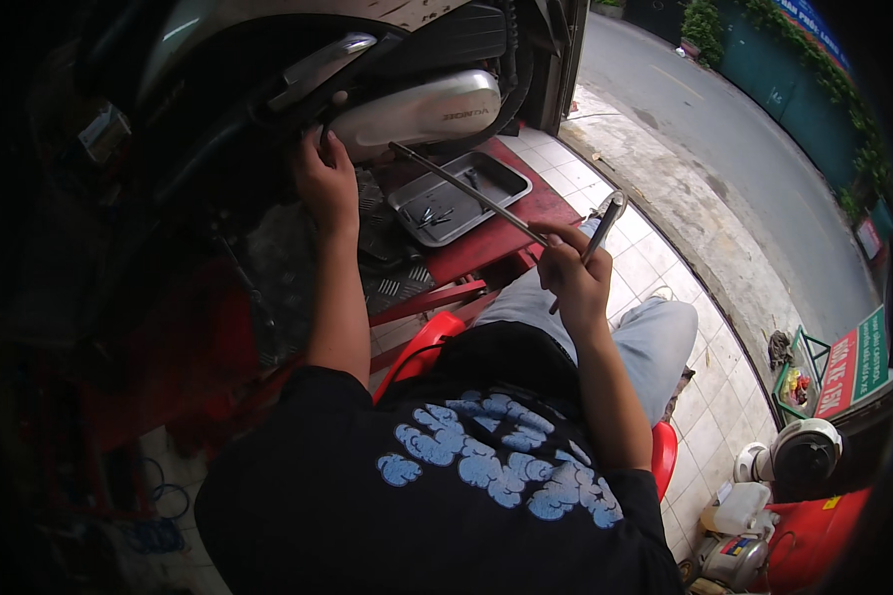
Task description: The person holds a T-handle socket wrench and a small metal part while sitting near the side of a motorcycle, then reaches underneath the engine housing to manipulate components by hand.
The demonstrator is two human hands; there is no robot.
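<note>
A scooter's long silver side cover (427, 107) is in front of me, at the upper middle. My left hand (327, 183) reaches up to the cover's left end. Its thumb and index finger close around a spot by the cover's lower edge; what lies between them is too dark to make out. In my right hand (575, 268) is a T-handle wrench (466, 188), gripped where its crossbar meets the shaft. The wrench's long shaft slants up and left, and its tip is near the cover's lower edge.
A metal tray (496, 198) with several bolts and a small tool rests on the red lift platform (556, 198) below the scooter. I sit on a red plastic chair (665, 456). Plastic jugs (739, 508) and a red container (814, 535) stand at the lower right, by the tiled floor's edge.
</note>
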